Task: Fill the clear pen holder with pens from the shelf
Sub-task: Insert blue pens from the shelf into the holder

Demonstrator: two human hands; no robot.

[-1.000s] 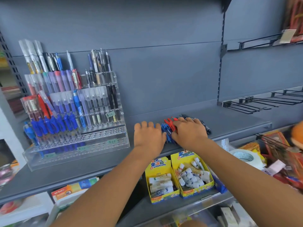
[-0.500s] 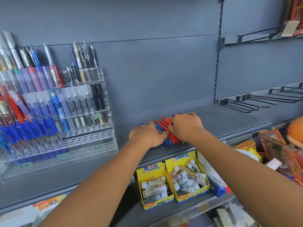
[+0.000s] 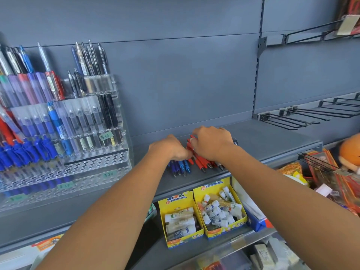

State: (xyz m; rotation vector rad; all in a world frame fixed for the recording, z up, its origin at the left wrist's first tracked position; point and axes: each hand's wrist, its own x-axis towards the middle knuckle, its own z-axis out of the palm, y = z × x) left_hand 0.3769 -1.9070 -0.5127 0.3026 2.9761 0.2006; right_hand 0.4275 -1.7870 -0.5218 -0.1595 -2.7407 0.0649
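Both hands meet in the middle of the frame over a loose bunch of pens lying on the grey shelf (image 3: 263,141). The left hand (image 3: 169,148) sits knuckles up on the blue pens (image 3: 180,166), whose tips stick out toward the bottom of the frame. Its fingers bend down behind the knuckles and are hidden, so it cannot be told whether it grips the pens or only rests on them. The right hand (image 3: 211,142), just right of it and touching it at the thumb side, is curled over the red pens (image 3: 201,162), with the thumb pressed against the bunch from the left. It appears to be clasping them rather than lying flat. One dark pen (image 3: 220,165) pokes out below the right wrist, beside the red ones.

The clear pen holder (image 3: 109,162) stands on the same shelf at the left of the frame, well apart from the hands. Its upper tiers are crowded with upright pens, and a green price tag (image 3: 106,135) is stuck to its front. Below the shelf, at bottom centre, two yellow boxes (image 3: 176,199) hold small white tubes. Black wire hooks (image 3: 292,119) jut from the back panel at the right
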